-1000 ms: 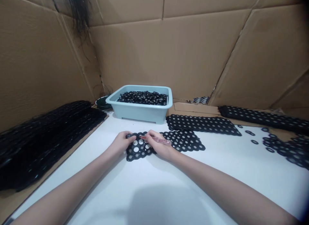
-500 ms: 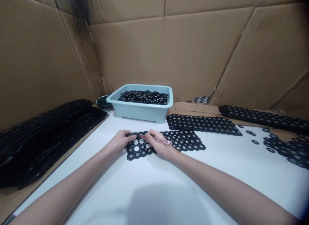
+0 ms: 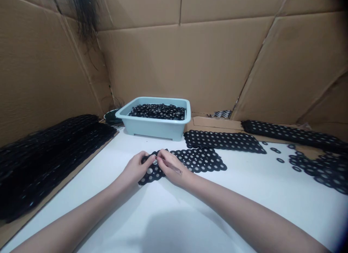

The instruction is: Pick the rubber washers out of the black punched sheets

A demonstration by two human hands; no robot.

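Nearest to me, both forearms run up from the bottom edge and converge over the white table (image 3: 174,209). The left hand (image 3: 135,170) rests on the near-left end of a black perforated sheet (image 3: 190,160), fingers curled down and pressing that end flat against the table. The right hand (image 3: 171,168) meets it just beside, fingertips pressed together on a thin pinkish tool (image 3: 174,167); I believe it is a pen-like pick, though the view is too soft to be sure. The tool's tip points left toward the left hand, its long axis running left to right and slightly toward me at the rear end. The sheet lies flat at mid-table, its long axis left to right, extending well past the right hand to the right.

Behind it I note a second perforated sheet (image 3: 223,140), parallel. Loose black rings (image 3: 280,160) lie scattered to the right. A large stack of black sheets (image 3: 46,155) occupies the left edge. Farther back stands a pale blue tub (image 3: 156,124) holding black rings. Cardboard walls (image 3: 190,64) close the rear.
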